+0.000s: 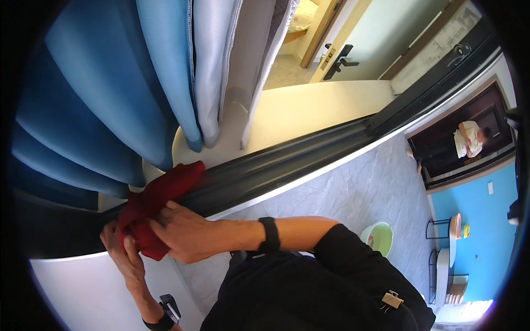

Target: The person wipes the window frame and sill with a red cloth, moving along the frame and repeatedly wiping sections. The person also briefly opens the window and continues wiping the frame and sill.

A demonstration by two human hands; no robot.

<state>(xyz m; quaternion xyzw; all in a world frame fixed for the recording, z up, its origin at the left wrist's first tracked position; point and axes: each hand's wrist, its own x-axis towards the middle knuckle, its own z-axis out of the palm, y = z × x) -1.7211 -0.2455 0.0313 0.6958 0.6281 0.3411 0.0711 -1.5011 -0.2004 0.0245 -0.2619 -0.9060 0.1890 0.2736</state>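
A dark red cloth point(155, 198) is bunched between my two hands over the black window or door track point(265, 161). My left hand point(126, 252) grips its lower left side, thumb on top. My right hand point(186, 231) holds the cloth from the right, with the fingers partly hidden in its folds. The upper end of the cloth lies across the track's edge, close to the hems of the blue curtain point(112, 91). Grooves run along the track, and the cloth and hands cover part of its left stretch.
Beside the blue curtain hangs a pale grey curtain point(211, 74). Past the cream ledge point(323, 103) stands a door with a black handle point(343, 62). A light green basin point(379, 238) sits on the grey marbled floor point(331, 190). Far right, a person point(470, 138) is by a dark door point(492, 111).
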